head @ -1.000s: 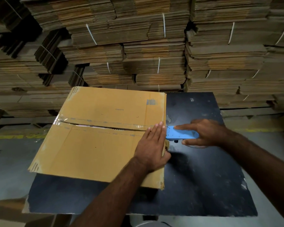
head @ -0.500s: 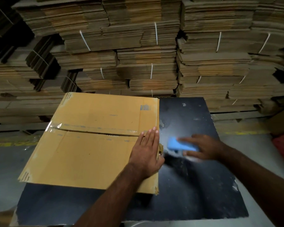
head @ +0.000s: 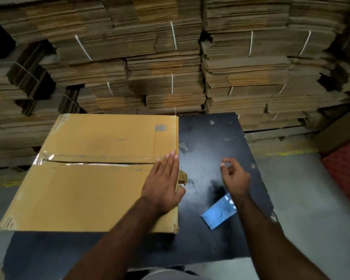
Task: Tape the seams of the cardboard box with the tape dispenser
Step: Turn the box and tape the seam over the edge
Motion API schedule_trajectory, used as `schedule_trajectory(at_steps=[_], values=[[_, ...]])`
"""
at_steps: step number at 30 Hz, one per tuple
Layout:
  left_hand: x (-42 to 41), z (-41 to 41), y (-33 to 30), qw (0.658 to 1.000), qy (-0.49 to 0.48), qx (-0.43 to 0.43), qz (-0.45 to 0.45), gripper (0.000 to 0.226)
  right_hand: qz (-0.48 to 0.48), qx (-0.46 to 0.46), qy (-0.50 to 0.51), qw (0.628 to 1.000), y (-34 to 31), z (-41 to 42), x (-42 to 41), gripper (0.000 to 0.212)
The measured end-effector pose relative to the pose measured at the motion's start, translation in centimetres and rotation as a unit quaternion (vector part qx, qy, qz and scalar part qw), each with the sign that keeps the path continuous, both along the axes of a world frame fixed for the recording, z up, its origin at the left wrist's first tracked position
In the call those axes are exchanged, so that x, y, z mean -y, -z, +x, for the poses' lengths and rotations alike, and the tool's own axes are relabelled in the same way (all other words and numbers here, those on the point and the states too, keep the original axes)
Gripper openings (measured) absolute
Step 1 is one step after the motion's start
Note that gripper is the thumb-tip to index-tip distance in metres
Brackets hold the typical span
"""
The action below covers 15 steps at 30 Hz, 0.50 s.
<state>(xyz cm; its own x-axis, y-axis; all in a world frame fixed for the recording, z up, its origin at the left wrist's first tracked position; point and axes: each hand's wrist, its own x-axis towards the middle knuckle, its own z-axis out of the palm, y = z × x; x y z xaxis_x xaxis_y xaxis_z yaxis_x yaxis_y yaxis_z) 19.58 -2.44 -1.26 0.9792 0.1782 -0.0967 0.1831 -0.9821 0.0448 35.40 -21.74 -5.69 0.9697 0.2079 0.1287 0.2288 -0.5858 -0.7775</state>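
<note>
Cardboard box (head: 93,178) lies flat on the counter (head: 220,142), left hand (head: 163,183) pressing its taped seam's right end, while the blue tape dispenser (head: 218,214) rests beside the box, beneath the empty, loosely curled right hand (head: 233,175).

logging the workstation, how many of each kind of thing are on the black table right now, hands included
cardboard box, flat, clear tape along its centre seam: 1
blue tape dispenser, lying loose: 1
hands: 2, the left hand flat on the box, the right hand above the black table, holding nothing
total: 4
</note>
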Motion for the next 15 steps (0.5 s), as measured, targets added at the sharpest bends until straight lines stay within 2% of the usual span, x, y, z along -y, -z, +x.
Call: schedule_trajectory(at_steps=[6,9,11,13,15], values=[[0.1,0.1,-0.5,0.999,0.032,0.005,0.006,0.080,-0.089,0.006,-0.083,0.993,0.5,-0.1,-0.9,0.009],[0.2,0.3,-0.9,0.998,0.053,0.000,0.020,0.078,-0.164,0.033,-0.170,0.971,0.8,-0.8,-0.4,0.018],[0.1,0.6,-1.1,0.997,0.061,-0.008,0.037,0.079,-0.246,0.050,-0.263,0.931,0.9,-1.3,0.5,0.034],[0.0,0.8,-1.1,0.997,0.065,-0.013,0.050,0.080,-0.341,0.087,-0.356,0.866,1.0,-2.1,1.9,0.051],[0.0,0.9,-1.0,0.996,0.068,-0.010,0.053,0.080,-0.400,0.128,-0.412,0.808,1.2,-3.0,3.6,0.057]])
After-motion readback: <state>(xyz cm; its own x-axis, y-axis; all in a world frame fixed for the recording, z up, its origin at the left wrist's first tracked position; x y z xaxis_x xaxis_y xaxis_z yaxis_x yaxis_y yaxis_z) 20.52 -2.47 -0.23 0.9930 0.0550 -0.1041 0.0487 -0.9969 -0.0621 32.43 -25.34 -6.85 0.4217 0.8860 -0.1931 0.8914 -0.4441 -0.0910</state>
